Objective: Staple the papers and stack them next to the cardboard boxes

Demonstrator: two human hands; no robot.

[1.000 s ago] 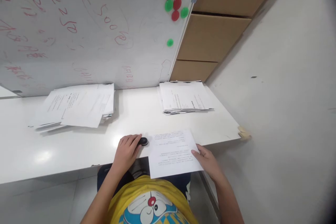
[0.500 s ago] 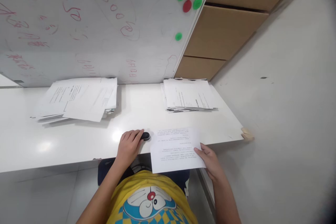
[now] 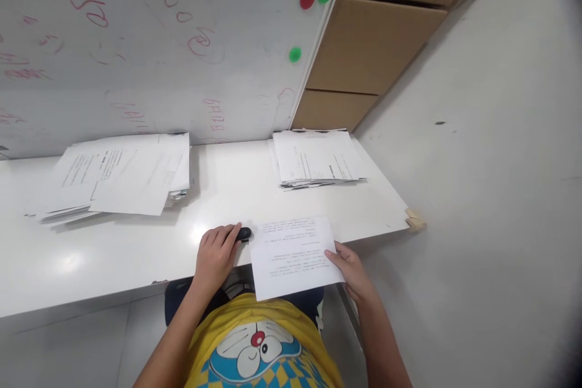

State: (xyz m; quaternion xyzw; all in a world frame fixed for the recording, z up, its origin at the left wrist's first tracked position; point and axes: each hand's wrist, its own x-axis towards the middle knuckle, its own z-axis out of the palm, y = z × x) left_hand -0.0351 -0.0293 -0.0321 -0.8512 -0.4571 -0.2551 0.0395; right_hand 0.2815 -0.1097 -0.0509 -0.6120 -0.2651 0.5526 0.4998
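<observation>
My left hand [image 3: 217, 254] is closed over a small black stapler [image 3: 244, 234] at the table's front edge. Only the stapler's rounded end shows past my fingers, close to the left edge of a printed white sheet [image 3: 293, 257]. My right hand [image 3: 351, 268] pinches that sheet by its right edge, thumb on top and fingers beneath. The sheet lies partly over the white table [image 3: 218, 188] and partly out past its front edge, above my lap.
One stack of printed papers [image 3: 131, 176] sits at the left, a smaller stack [image 3: 316, 157] at the back right. Behind them stands a whiteboard [image 3: 245, 85] with red writing and round magnets. Cardboard boxes [image 3: 364, 42] are beside it. A padded corner [image 3: 414, 219] ends the table near the wall.
The view has shifted slightly, so most things appear a little further left. Both hands keep their hold on the stapler and the sheet.
</observation>
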